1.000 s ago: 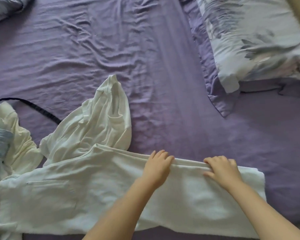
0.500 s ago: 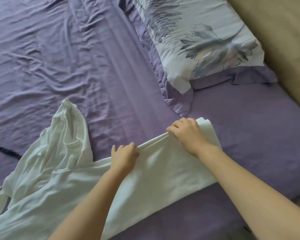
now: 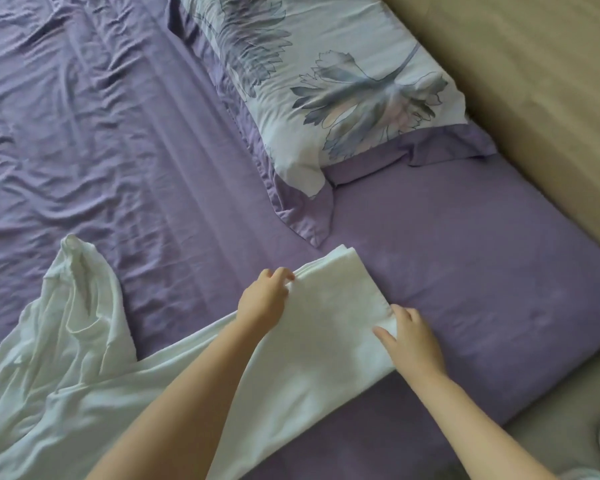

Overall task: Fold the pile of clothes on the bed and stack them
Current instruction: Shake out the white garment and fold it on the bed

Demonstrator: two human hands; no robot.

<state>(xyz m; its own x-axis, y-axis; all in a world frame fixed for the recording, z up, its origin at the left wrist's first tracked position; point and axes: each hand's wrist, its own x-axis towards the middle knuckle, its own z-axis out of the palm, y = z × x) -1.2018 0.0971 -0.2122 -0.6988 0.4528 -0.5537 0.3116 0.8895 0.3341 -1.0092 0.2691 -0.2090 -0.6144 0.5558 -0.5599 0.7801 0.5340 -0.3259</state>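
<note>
- White garment (image 3: 329, 306) lies near the front edge of the bed (image 3: 465, 271), on the purple sheet, its free end pointing toward the pillow (image 3: 326, 98). That end shows several stacked layers at its far edge.
- Left hand (image 3: 264, 299): fingers curled over the far-left edge of the folded end, pinching the layers.
- Right hand (image 3: 413, 341): at the near-right corner, fingers fairly straight and lying on the cloth; thumb looks tucked at the edge. Cannot tell whether it pinches or only presses.
- A 2nd white garment (image 3: 84, 306) lies crumpled to the left, touching or overlapping the 1st; the boundary between the 2 is unclear.
- Judgement: step in hand is squaring the end of a lengthwise-folded piece before doubling it over.
- To do it well: keep both hands on opposite corners so all layers travel together; tension the edge lightly to remove slack without stretching.
- Align layer edges flush before creasing; a stagger now will show in each later fold.
- Carry the end back toward the body in 1 sweep, then flatten from the crease outward.
- Risk: the thin cloth drags on the wrinkled sheet, and the neighbouring garment may snag the trailing part. Separate them first.
- Stacking not yet started; no folded stack is in view.
</note>
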